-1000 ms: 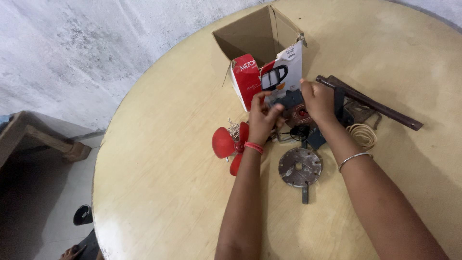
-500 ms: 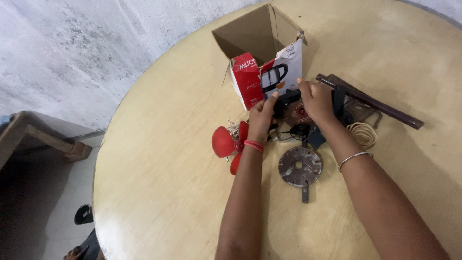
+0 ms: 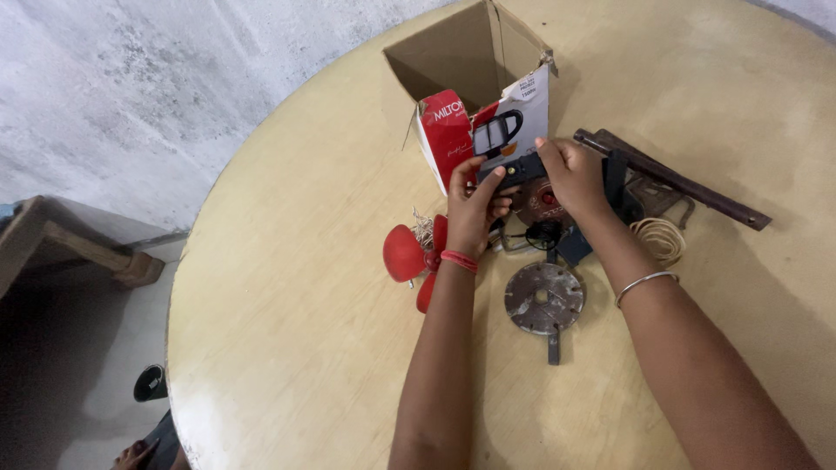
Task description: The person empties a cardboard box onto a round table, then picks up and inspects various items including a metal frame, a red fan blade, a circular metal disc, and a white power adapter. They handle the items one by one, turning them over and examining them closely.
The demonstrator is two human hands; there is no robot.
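Note:
Both hands hold one small dark flat part (image 3: 519, 170) above a cluster of motor pieces. My left hand (image 3: 477, 213) pinches its left end with thumb and fingers. At the right end my right hand (image 3: 570, 178) grips it. Beneath the hands lies a dark motor body with a red centre (image 3: 544, 200) and a black wire. The part is just in front of an open cardboard box (image 3: 453, 65) whose red and white flap hangs toward me.
A red fan blade (image 3: 409, 257) lies left of my left wrist. A round grey metal disc (image 3: 544, 298) sits near my forearms. A long dark metal bar (image 3: 675, 180) and a coil of pale wire (image 3: 657, 237) lie at the right on the round wooden table (image 3: 287, 287).
Both hands have lifted the dark part a little and moved it toward the box flap. My left fingers shifted up to pinch its left end.

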